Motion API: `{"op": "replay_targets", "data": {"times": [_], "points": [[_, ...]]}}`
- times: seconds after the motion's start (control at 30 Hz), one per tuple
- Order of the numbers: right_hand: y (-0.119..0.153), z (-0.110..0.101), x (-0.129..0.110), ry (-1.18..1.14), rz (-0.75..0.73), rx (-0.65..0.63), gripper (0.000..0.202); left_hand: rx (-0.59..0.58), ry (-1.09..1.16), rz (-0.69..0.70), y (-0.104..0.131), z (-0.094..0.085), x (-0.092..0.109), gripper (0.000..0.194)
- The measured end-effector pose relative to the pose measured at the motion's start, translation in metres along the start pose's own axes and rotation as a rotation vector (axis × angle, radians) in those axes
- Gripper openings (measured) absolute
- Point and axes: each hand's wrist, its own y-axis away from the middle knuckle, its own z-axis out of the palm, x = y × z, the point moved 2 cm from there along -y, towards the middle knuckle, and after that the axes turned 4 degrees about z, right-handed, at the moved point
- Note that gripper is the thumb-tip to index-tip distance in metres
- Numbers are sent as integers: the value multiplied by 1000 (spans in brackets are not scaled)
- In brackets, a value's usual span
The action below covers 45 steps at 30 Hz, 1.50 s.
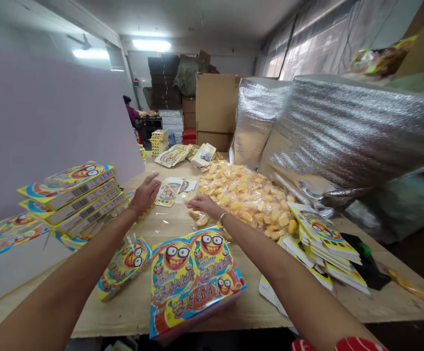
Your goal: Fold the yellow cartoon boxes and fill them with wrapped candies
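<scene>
My left hand (146, 193) hovers over the table left of some flat printed cartons (168, 191), its fingers stretched out and holding nothing I can see. Fingers pinched together, my right hand (205, 205) is at the near left edge of a heap of yellow candies in clear wrappers (244, 187). What lies between those fingertips is too small to make out. Below the hands stands a colourful display box (193, 278) with grinning cartoon faces. A smaller printed box (126, 267) lies to its left.
Stacked yellow boxes (75, 195) rise on the left beside a long white-sided box (18, 263). Folded cartons (325, 239) pile up on the right. Silver foil-covered bundles (343, 136) and a large cardboard box (215, 105) stand behind. A person (131, 113) sits far back.
</scene>
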Motion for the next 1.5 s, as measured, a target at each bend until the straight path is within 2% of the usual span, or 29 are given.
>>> {"op": "replay_targets", "data": {"times": [0.1,0.17,0.23,0.3,0.4,0.57,0.7,0.8,0.93,1.07,1.33,1.5], "points": [[8,-28,10,-4,13,44,22,14,17,-51,24,23,-5,26],[21,-42,19,-1,31,49,25,-32,52,-119,46,39,-9,30],[37,-49,28,2,47,46,28,-89,95,-187,67,51,-10,34],[53,-49,33,-3,51,38,30,-125,133,-236,82,54,-5,38],[76,-44,29,-19,18,30,34,-157,183,-254,91,42,13,37],[113,-36,10,10,-89,19,31,-246,227,-179,111,8,61,25],[151,-32,2,205,-325,0,22,-293,122,-2,148,-8,96,19],[184,-26,2,403,-540,3,13,-301,43,117,179,-12,112,24],[222,-21,5,645,-772,41,8,-368,-14,192,210,-13,122,37],[242,-17,10,828,-868,63,9,-435,-124,198,222,-15,123,39],[251,-18,8,1126,-983,20,26,-636,-284,225,226,-28,121,54],[251,-23,2,1163,-1010,76,26,-660,-306,271,224,-32,130,59]]}}
